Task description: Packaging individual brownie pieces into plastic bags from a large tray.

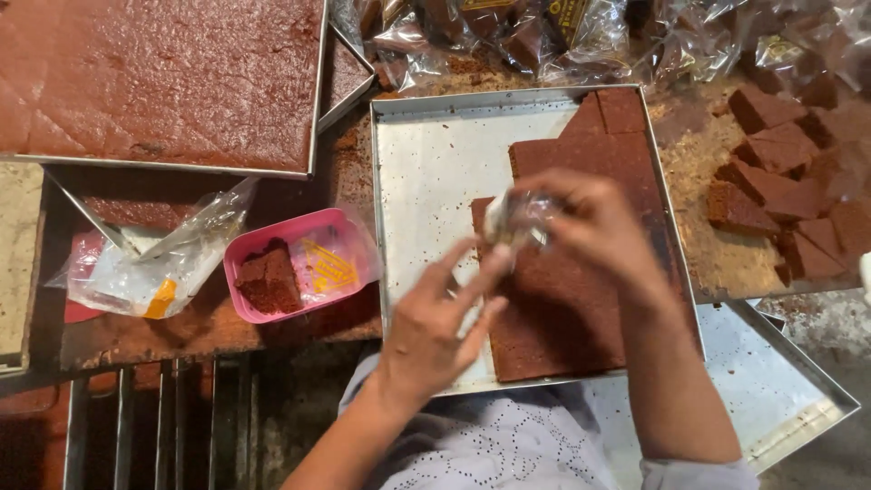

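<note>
We see the right hand (590, 227) clamped on a clear bag (519, 220) over a metal tray (426, 154) holding brown cake (581, 299). The left hand (435, 331), fingers apart, touches the bag. A pink tub (304, 227) holds cake scraps.

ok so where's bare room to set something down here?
Bare metal in the centre tray, left of the cut cake slab and up to its far rim. A bare corner of the lower tray at near right. Crowded: cake pieces far right, wrapped packs along the top, pink tub and plastic bags left.

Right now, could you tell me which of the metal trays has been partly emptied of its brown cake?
The middle tray under both hands: its left side is bare metal, while the tray at top left is fully covered with uncut cake.
</note>
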